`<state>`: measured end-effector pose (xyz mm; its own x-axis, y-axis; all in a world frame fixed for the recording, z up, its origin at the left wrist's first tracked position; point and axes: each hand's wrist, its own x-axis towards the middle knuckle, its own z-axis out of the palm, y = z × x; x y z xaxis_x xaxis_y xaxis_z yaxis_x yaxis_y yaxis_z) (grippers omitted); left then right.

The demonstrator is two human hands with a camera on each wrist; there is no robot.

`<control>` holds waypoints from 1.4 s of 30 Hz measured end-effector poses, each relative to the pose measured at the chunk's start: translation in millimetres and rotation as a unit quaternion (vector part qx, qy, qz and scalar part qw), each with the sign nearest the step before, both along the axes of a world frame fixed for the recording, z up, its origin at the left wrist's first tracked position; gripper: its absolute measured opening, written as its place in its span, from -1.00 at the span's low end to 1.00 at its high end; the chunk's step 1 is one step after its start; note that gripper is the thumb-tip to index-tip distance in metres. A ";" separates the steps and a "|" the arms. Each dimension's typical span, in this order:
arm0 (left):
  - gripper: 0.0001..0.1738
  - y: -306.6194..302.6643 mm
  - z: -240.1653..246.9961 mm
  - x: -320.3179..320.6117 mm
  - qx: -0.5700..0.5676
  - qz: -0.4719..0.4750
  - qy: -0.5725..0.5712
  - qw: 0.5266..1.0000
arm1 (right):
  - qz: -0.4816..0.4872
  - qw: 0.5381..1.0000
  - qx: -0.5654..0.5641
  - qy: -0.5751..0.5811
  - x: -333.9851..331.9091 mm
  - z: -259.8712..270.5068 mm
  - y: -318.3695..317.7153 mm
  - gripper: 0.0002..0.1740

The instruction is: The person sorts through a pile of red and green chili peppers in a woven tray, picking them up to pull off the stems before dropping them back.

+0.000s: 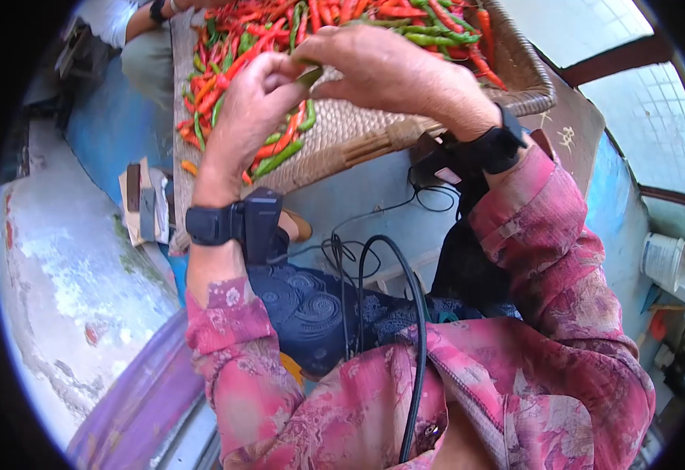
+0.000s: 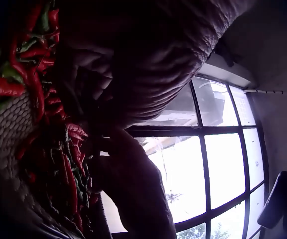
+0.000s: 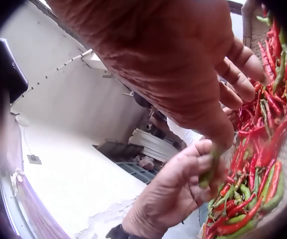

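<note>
Above the near edge of a woven basket (image 1: 389, 139), both hands meet at a green chili pepper (image 1: 309, 77). My left hand (image 1: 250, 110) pinches it between thumb and curled fingers, and the pepper (image 3: 210, 169) shows blurred at those fingertips in the right wrist view. From the other side, my right hand (image 1: 393, 70) has its thumb and index finger at the pepper's upper end. Its other fingers (image 3: 245, 69) reach out loosely over the peppers. Red and green chili peppers (image 1: 241, 55) lie heaped in the basket. Both hands are dark in the left wrist view.
Another person's arm and knee (image 1: 145, 66) are at the basket's far left. Black cables (image 1: 417, 313) hang across my lap. A white bucket (image 1: 662, 260) stands at the right, and a paned window (image 2: 183, 169) shows in the left wrist view.
</note>
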<state>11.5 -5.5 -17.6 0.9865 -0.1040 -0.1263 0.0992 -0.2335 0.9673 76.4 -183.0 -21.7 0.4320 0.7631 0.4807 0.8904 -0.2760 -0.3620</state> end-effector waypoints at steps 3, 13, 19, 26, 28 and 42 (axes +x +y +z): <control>-0.80 -3.0 2.1 -2.8 -0.032 -0.003 -0.020 0.999 | -0.010 0.984 -0.088 0.156 -8.8 32.8 -2.4 -0.84; -0.78 25.9 4.3 -7.3 -0.003 0.053 -0.074 0.996 | -0.139 0.986 -0.038 0.082 6.7 46.6 -23.9 -0.81; -0.73 51.7 10.7 -11.1 0.058 0.137 -0.052 0.988 | -0.206 0.975 -0.028 0.082 17.5 58.7 -60.3 -0.83; -0.80 10.5 6.3 -23.8 0.099 -0.047 -0.018 0.994 | -0.227 0.972 -0.054 -0.027 26.1 40.2 -85.9 -0.82; -0.80 9.7 4.0 -19.5 0.106 -0.056 -0.020 0.993 | -0.206 0.978 -0.030 -0.024 21.4 41.6 -87.2 -0.81; -0.78 28.0 3.0 -13.3 0.180 0.039 -0.089 0.979 | -0.182 0.980 -0.074 -0.031 11.8 50.0 -75.0 -0.82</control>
